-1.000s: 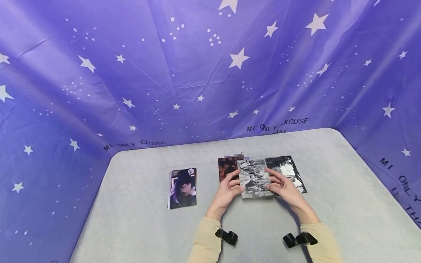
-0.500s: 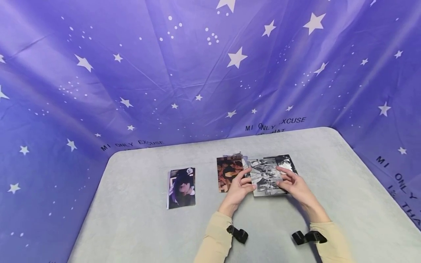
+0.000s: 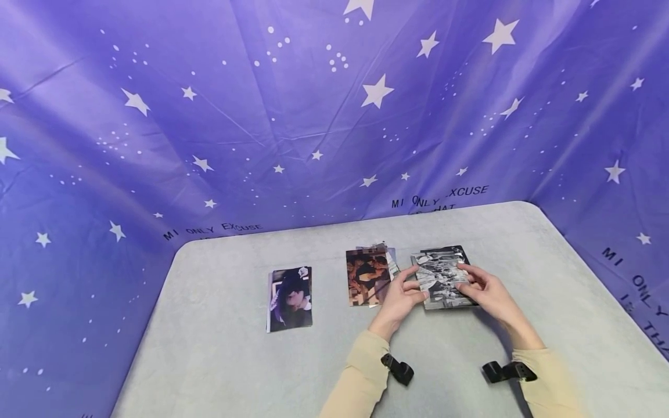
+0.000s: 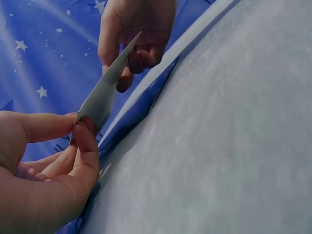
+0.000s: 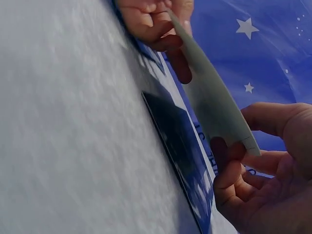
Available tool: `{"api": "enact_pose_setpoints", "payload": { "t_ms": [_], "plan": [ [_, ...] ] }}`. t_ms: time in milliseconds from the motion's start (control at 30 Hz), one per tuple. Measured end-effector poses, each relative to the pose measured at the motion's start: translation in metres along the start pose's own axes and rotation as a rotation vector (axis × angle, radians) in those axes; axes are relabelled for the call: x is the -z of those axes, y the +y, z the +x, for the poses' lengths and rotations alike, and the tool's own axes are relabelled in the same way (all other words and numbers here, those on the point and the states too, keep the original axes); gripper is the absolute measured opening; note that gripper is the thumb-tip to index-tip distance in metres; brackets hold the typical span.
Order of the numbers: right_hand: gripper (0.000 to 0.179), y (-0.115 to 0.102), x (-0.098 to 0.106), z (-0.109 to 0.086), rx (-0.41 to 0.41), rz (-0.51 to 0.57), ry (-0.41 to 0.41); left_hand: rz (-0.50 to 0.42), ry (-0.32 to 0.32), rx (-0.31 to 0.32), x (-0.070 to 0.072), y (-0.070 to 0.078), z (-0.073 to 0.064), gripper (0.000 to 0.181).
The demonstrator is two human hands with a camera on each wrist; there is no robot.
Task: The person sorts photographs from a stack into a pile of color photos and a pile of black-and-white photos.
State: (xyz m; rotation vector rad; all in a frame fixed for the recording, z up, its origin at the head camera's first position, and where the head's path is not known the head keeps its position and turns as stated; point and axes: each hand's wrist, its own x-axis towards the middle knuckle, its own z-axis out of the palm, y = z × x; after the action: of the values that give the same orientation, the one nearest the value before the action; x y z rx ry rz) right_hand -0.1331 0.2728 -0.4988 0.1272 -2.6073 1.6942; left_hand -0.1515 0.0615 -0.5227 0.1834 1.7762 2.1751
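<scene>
Above the grey table, toward its far right corner, you held a black-and-white photo print, your left hand pinching its left edge, your right hand its right; portrait photos lay nearer the table's left edge.

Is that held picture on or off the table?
Off: wrist views show the left hand and right hand pinching the picture above the table.

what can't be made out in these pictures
Head view: most of the black glossy rectangular photo card, covered by the held black-and-white rectangular photo card.
Head view: the loose prints beneath the brown-toned rectangular photo print, mostly covered by it.
Left wrist view: the held card's printed front, turned away from the camera.
</scene>
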Motion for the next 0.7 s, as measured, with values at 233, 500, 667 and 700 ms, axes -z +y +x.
{"api": "enact_pose_setpoints", "payload": {
  "t_ms": [233, 500, 667, 700],
  "plan": [
    [0.047, 0.005, 0.011, 0.003, 0.009, -0.118, 0.039, -0.008, 0.005, 0.022, -0.016, 0.001, 0.009, 0.062],
    [0.047, 0.006, 0.015, 0.005, -0.013, -0.236, 0.049, 0.029, 0.058, 0.065, -0.024, -0.001, 0.018, 0.061],
    [0.047, 0.008, 0.016, 0.008, 0.006, -0.343, 0.058, 0.068, 0.072, 0.073, -0.026, -0.004, 0.021, 0.058],
    [0.047, 0.009, 0.016, 0.009, 0.011, -0.362, 0.061, 0.089, 0.074, 0.070, -0.026, -0.004, 0.021, 0.058]
  ]
}}
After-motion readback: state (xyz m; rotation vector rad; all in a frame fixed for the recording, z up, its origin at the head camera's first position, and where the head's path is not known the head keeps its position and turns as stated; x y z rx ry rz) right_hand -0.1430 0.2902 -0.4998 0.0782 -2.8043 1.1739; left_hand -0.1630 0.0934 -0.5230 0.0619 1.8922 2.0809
